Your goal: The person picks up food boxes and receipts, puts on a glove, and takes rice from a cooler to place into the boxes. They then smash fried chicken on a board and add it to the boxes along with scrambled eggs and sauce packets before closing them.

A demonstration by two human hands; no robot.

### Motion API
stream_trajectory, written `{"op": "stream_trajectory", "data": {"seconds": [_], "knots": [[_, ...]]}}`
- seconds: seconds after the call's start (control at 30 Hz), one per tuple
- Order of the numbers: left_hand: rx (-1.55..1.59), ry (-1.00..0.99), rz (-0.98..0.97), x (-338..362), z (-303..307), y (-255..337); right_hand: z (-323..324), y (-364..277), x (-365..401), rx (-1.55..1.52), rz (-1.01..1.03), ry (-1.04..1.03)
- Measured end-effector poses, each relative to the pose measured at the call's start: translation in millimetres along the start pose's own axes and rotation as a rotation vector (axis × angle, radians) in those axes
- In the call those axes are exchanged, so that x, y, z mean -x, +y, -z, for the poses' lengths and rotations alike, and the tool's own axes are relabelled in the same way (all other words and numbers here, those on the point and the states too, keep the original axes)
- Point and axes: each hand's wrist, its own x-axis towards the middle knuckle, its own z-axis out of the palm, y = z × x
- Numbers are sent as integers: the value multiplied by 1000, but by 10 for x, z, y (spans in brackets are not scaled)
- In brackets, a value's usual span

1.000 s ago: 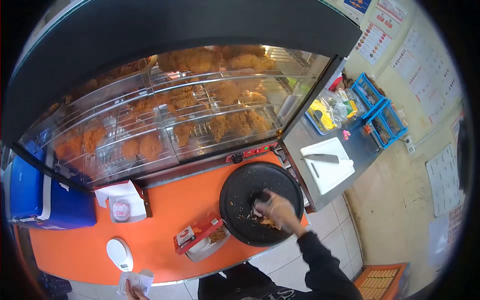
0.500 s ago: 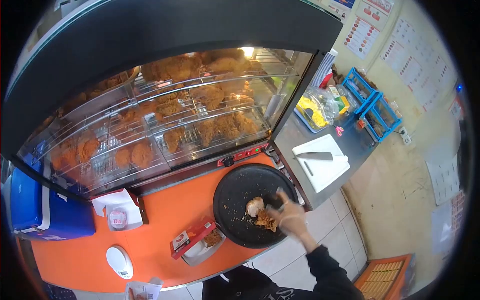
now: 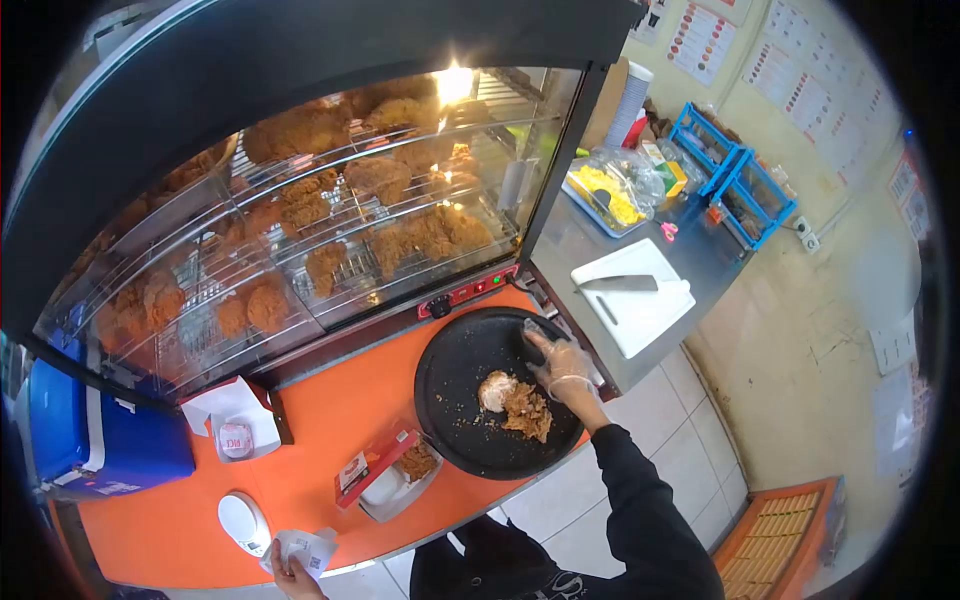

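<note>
My right hand (image 3: 562,368), in a clear plastic glove, is over the right side of a round black tray (image 3: 455,355), fingers stretched toward its far rim. I see nothing held in it. Beside it on the tray lie a pale cut piece of chicken (image 3: 495,391) and brown fried chicken (image 3: 527,412), with crumbs around them. At the bottom, my left hand (image 3: 292,580) grips a printed white paper slip (image 3: 308,550) close to a white kitchen scale (image 3: 242,521). An open red-and-white box (image 3: 375,468) holding fried chicken stands against the tray.
A heated display cabinet (image 3: 330,220) full of fried chicken stands behind the orange counter (image 3: 300,500). Left are a blue cooler (image 3: 120,440) and an open carton (image 3: 235,415) with a wrapped item. On the steel side table, a knife (image 3: 625,284) lies on a white cutting board (image 3: 640,320).
My right hand has moved from above the chicken toward the tray's far right rim. My left hand has come into view with the paper slip. The view has shifted slightly.
</note>
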Motion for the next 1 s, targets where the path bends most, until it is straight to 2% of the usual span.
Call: {"op": "stream_trajectory", "data": {"seconds": [0.03, 0.07, 0.1, 0.13, 0.17, 0.2, 0.27, 0.3, 0.37, 0.43, 0.5, 0.53, 0.57, 0.6, 0.63, 0.7, 0.77, 0.83, 0.87, 0.9, 0.93, 0.97, 1.0], "knots": [[-12, -1, -1, -12, 25, -17, -104, 52, 2, 114, 74, 148], [-126, -7, -3, -21, 71, -3, -149, 52, 106, 30, -17, 113], [-234, -14, -5, -29, 102, -4, -180, -3, 262, 25, -23, 101], [-241, -15, 1, -76, 161, -89, -188, -86, 448, -206, -231, -56], [-396, -83, -88, -178, 223, -210, -167, -193, 585, -434, -439, -211], [-545, -150, -178, -247, 252, -347, -159, -383, 657, -431, -440, -213], [-558, -128, -149, -308, 9, -185, -206, -913, 736, -294, -593, -166], [-567, -99, -131, -364, -121, -100, -234, -1076, 595, -295, -588, -169], [-551, -99, -186, -487, -236, -55, -284, -1324, 238, -111, -882, -250], [-601, -118, -161, -581, -421, 94, -390, -1378, 112, -150, -903, -175], [-646, -149, -171, -729, -454, 217, -413, -1533, -26, -13, -978, -167], [-690, -123, -224, -868, -437, 177, -505, -1534, -35, -37, -948, -80], [-727, -95, -287, -1046, -408, 121, -617, -1503, 3, -42, -957, -87], [-784, -46, -376, -1253, -347, 56, -688, -1469, 63, -41, -851, -53], [-775, -50, -378, -1512, -254, 15, -745, -1442, 100, -32, -739, -12], [-886, -55, -182, -2024, -137, -44, -672, -1476, 95, 16, -688, -33], [-1140, -5, -285, -2516, -42, -163, -799, -1431, 146, 50, -544, 18], [-1205, -41, -184, -3034, 25, -501, -828, -1453, 211, 2, -464, 104], [-1349, -227, -279, -3397, -12, -1008, -815, -1471, 186, 22, -487, 35], [-1486, -420, -365, -3695, 77, -1360, -954, -1294, 228, -43, -405, 93], [-1457, -537, -667, -3578, -26, -1093, -960, -1230, 293, -11, -335, 184], [-1064, -529, -567, -3755, -28, -1594, -803, -1267, 275, -195, -352, 223], [-924, -495, -341, -3580, -40, -1158, -1161, -874, 248, -299, -364, 382]]}}
